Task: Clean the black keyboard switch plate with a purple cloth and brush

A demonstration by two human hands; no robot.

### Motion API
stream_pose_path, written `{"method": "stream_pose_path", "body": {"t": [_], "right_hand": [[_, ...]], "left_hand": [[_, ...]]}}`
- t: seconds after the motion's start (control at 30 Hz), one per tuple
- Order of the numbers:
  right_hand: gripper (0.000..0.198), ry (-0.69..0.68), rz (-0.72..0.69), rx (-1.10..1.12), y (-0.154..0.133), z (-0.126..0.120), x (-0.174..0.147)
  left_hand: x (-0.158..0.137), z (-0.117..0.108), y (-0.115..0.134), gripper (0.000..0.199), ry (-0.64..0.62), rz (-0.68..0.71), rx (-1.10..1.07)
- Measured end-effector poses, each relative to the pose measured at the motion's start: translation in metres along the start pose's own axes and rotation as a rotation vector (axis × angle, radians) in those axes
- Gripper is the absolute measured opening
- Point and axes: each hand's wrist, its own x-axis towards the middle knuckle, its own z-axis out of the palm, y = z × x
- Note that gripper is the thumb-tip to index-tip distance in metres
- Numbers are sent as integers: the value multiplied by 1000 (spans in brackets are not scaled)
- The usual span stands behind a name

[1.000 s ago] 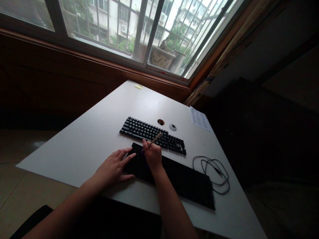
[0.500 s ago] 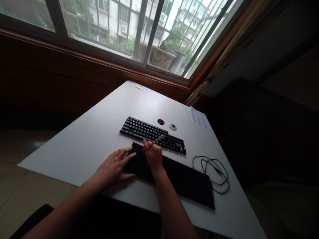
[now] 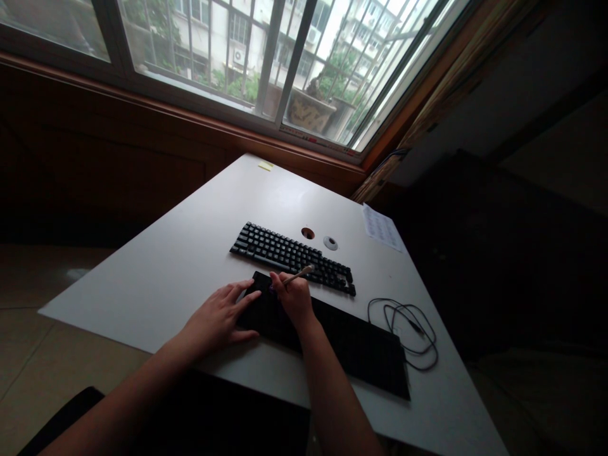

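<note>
A long black keyboard case lies slanted on the white table. Spread over its left end, my left hand is open, with fingertips resting on the case. My right hand is closed around a thin brush with a pale handle. The handle points up and to the right, while its purple lower end touches or hovers close over the case; I cannot tell which. Just behind the case sits a black keyboard with its keys, partly covered by the brush handle.
A black cable lies coiled at the case's right end. Beyond the keyboard are a round hole in the white table and a grey ring-shaped cover. Printed paper and a yellow note lie near the far edges.
My right hand has tilted the brush: its handle end is lower and the wrist has shifted slightly right. My left hand stays in place on the case.
</note>
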Motion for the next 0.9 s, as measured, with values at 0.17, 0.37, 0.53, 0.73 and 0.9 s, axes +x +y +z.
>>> {"method": "stream_pose_path", "body": {"t": [0.17,0.37,0.53,0.73,0.9], "right_hand": [[57,-10,-19,-16,2,4,2],[62,71,4,-129,-9,13,10],[63,71,78,-138,-12,14,11],[59,56,172,-217,-15,16,13],[56,75,193,-364,-22,21,15]], "left_hand": [[0,0,0,82,-8,-1,3],[0,1,-1,81,13,5,0],[0,1,-1,82,-6,2,12],[0,0,-1,83,-5,3,16],[1,-1,-1,81,6,14,14]]}}
